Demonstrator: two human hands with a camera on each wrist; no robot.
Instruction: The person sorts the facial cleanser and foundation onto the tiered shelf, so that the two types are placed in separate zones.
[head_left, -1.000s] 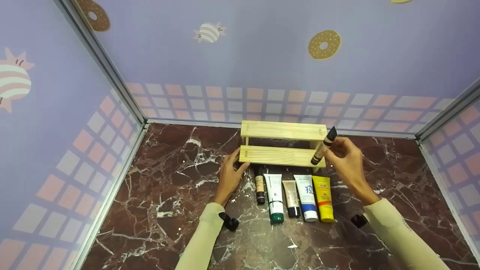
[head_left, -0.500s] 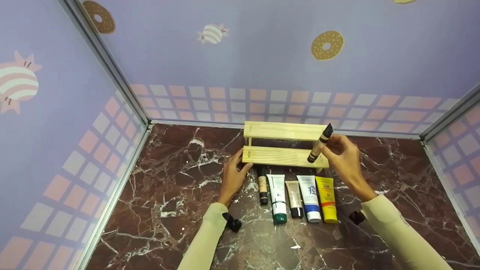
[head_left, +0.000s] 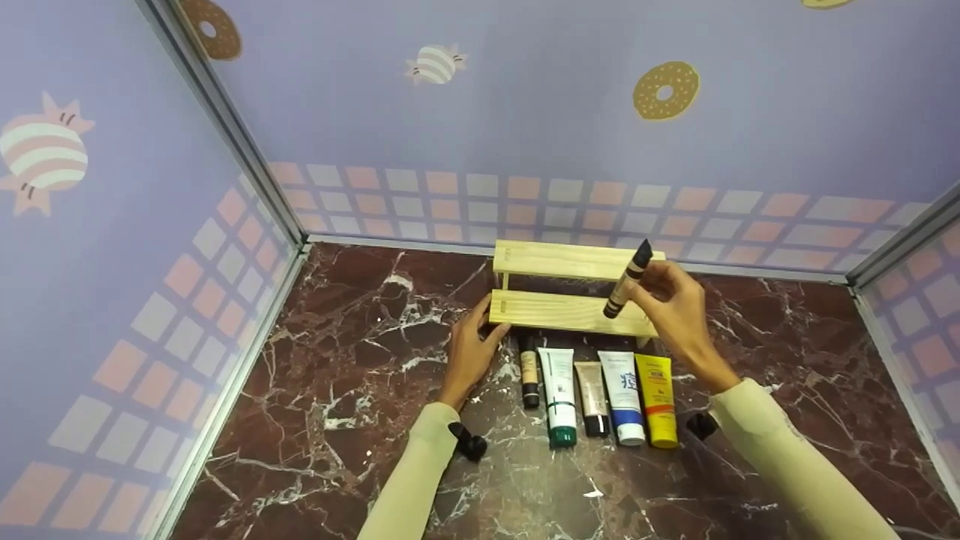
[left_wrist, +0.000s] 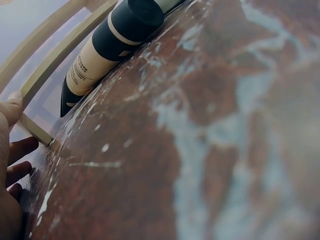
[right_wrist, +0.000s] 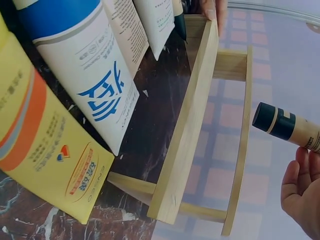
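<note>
In the head view, my right hand point(head_left: 679, 311) pinches a slim beige-and-black cosmetic tube point(head_left: 627, 279). The tube leans above the right part of the lower step of a two-tier wooden rack point(head_left: 562, 309), black cap end low. In the right wrist view the same tube point(right_wrist: 295, 130) is apart from the boards. At the rack's left end, my left hand point(head_left: 469, 352) holds the lower board, thumb on its front edge. The left wrist view shows that thumb against the wood and the other fingers below it, beside a similar beige-and-black tube point(left_wrist: 95, 60) on the tabletop.
In front of the rack lies a row of tubes: the similar slim one, a white-green tube point(head_left: 559, 390), a small beige tube point(head_left: 592, 394), a white-blue tube point(head_left: 621, 394) and a yellow tube point(head_left: 657, 397). Patterned wall panels point(head_left: 555, 112) enclose the marbled tabletop point(head_left: 360, 420).
My right hand has carried the slim tube a little to the left over the rack. The left hand keeps its hold on the rack's left end. The head view has shifted slightly.
</note>
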